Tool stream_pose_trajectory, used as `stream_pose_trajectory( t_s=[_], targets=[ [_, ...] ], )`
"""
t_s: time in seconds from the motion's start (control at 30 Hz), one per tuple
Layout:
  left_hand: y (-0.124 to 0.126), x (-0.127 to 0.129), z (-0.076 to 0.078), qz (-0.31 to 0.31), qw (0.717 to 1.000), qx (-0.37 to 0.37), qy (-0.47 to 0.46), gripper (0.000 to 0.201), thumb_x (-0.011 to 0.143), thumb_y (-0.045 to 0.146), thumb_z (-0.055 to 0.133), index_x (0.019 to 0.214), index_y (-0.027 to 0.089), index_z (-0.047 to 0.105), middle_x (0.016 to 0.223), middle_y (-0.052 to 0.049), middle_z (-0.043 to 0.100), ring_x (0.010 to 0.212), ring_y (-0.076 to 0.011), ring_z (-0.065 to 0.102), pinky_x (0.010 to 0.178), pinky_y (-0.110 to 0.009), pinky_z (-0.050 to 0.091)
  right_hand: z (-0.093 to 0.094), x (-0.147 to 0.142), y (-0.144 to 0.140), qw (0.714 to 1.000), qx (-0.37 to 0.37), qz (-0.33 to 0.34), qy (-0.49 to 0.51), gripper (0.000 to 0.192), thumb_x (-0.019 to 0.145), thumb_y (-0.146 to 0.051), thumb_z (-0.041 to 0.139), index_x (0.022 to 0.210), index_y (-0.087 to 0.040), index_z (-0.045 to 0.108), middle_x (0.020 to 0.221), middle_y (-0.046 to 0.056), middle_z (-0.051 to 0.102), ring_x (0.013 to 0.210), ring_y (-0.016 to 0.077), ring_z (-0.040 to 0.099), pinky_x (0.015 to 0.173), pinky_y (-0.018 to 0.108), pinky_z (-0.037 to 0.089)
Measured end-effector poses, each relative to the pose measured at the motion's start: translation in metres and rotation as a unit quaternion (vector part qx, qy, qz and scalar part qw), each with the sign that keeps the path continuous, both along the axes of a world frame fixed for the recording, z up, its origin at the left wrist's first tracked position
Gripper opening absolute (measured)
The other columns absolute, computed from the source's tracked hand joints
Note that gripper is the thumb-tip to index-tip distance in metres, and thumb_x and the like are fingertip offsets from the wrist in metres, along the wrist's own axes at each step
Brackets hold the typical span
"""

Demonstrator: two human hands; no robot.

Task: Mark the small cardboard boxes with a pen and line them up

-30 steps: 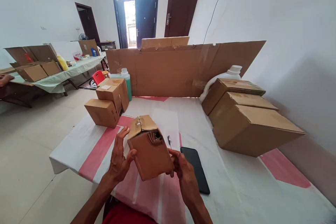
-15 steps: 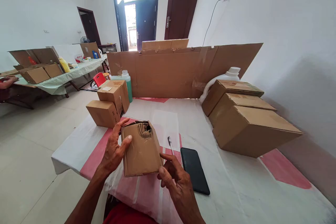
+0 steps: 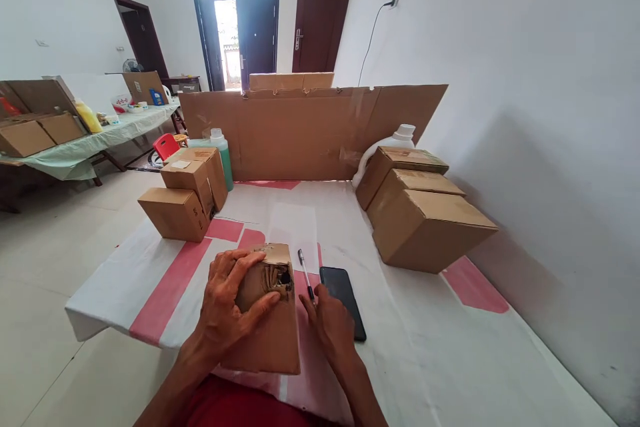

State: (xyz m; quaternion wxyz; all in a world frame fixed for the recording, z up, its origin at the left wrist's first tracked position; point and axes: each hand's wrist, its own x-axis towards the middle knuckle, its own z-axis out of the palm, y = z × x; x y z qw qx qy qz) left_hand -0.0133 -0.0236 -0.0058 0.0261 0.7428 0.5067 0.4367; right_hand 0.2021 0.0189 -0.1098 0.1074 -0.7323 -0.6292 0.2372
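A worn cardboard box (image 3: 270, 340) with a crumpled, torn hole near its upper right corner stands at the table's near edge. My left hand (image 3: 230, 300) grips it from the left, fingers over the top edge and thumb on the face below the hole. To the right, my right hand (image 3: 334, 323) is curled around the lower end of a pen (image 3: 303, 265), which lies on the cloth. Its fingertips are partly hidden. Beneath and beside that hand lies a black smartphone (image 3: 345, 287), partly covered by it.
Small cardboard boxes (image 3: 173, 213) and a green-liquid bottle (image 3: 223, 160) stand at left. Larger boxes (image 3: 430, 233) and a white jug (image 3: 400, 137) stand at right. A cardboard panel (image 3: 295, 137) closes off the back. Another table (image 3: 125, 125) stands far left.
The box has come down and nearer to me, and my left hand has shifted onto its top and face. My right hand has left the box and moved to the pen.
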Motion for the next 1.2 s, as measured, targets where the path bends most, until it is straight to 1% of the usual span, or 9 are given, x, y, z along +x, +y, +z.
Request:
stream_pose_trajectory(
  t_s=[0.17,0.37,0.43,0.53,0.6,0.7,0.83,1.03,1.2],
  targets=[
    [0.004,0.002,0.003,0.009,1.000,-0.001,0.004,0.050,0.089,0.035,0.076,0.135,0.030,0.056,0.123,-0.007,0.063,0.115,-0.0281,0.058,0.100,-0.044,0.048,-0.007,-0.021,0.030,0.999,-0.005,-0.033,0.008,0.015,0.097,-0.017,0.052,0.102,-0.013,0.066,0.098,0.023,0.077,0.095,0.0341,0.077,0.075,0.037,0.051],
    [0.009,0.001,0.002,0.002,1.000,-0.015,-0.003,0.064,0.080,0.047,0.084,0.135,0.030,0.057,0.125,-0.008,0.064,0.115,-0.0312,0.060,0.100,-0.047,0.049,0.004,0.012,0.023,0.984,0.069,-0.020,0.166,0.021,0.095,-0.033,0.053,0.077,-0.022,0.056,0.071,0.005,0.071,0.067,0.0216,0.071,0.059,0.028,0.049],
    [0.009,0.003,0.003,0.001,1.000,-0.022,-0.002,0.068,0.078,0.050,0.085,0.136,0.030,0.056,0.125,-0.008,0.064,0.115,-0.0316,0.059,0.100,-0.048,0.048,0.024,0.027,0.012,0.928,0.136,-0.063,0.340,0.027,0.095,-0.048,0.054,0.083,-0.023,0.053,0.064,0.000,0.066,0.053,0.0183,0.063,0.048,0.026,0.045],
    [0.009,0.005,0.005,0.001,1.000,-0.029,0.005,0.074,0.075,0.052,0.087,0.138,0.029,0.055,0.125,-0.009,0.063,0.115,-0.0319,0.058,0.101,-0.048,0.047,0.066,0.032,-0.008,0.779,0.231,-0.100,0.575,0.032,0.087,-0.053,0.070,0.088,-0.024,0.056,0.067,-0.001,0.066,0.052,0.0169,0.062,0.042,0.024,0.043],
    [0.009,0.006,0.006,0.002,0.999,-0.033,0.004,0.076,0.074,0.052,0.088,0.138,0.029,0.055,0.126,-0.009,0.063,0.115,-0.0320,0.058,0.101,-0.048,0.046,0.090,0.021,-0.020,0.748,0.277,-0.060,0.600,0.025,0.089,-0.045,0.073,0.089,-0.023,0.062,0.079,0.001,0.070,0.061,0.0154,0.066,0.051,0.024,0.051],
    [0.009,0.006,0.006,0.001,0.999,-0.039,0.000,0.075,0.073,0.052,0.088,0.137,0.029,0.055,0.127,-0.009,0.062,0.116,-0.0319,0.057,0.101,-0.047,0.046,0.109,-0.007,-0.033,0.766,0.326,0.018,0.553,0.010,0.094,-0.034,0.071,0.095,-0.023,0.070,0.094,0.003,0.071,0.071,0.0137,0.068,0.065,0.026,0.057],
    [0.005,0.006,0.005,-0.001,0.999,-0.038,0.000,0.073,0.075,0.049,0.087,0.137,0.029,0.054,0.129,-0.009,0.062,0.117,-0.0313,0.057,0.102,-0.045,0.046,0.111,-0.032,-0.036,0.804,0.363,0.083,0.465,0.007,0.096,-0.026,0.069,0.101,-0.027,0.073,0.095,0.001,0.071,0.087,0.0165,0.069,0.077,0.027,0.058],
    [0.004,0.008,0.003,0.001,0.999,-0.046,0.006,0.070,0.076,0.046,0.086,0.136,0.030,0.054,0.130,-0.009,0.062,0.117,-0.0315,0.058,0.103,-0.046,0.044,0.112,-0.031,-0.032,0.829,0.375,0.121,0.397,0.008,0.098,-0.023,0.066,0.102,-0.025,0.072,0.097,0.003,0.073,0.094,0.0197,0.070,0.085,0.032,0.058],
    [0.003,0.009,0.004,0.001,0.999,-0.050,0.006,0.069,0.077,0.043,0.085,0.137,0.029,0.052,0.131,-0.009,0.062,0.117,-0.0311,0.058,0.103,-0.046,0.043,0.116,-0.032,-0.032,0.822,0.410,0.161,0.360,0.011,0.098,-0.018,0.065,0.104,-0.026,0.069,0.097,0.002,0.073,0.094,0.0194,0.070,0.086,0.033,0.057]
  ],
)
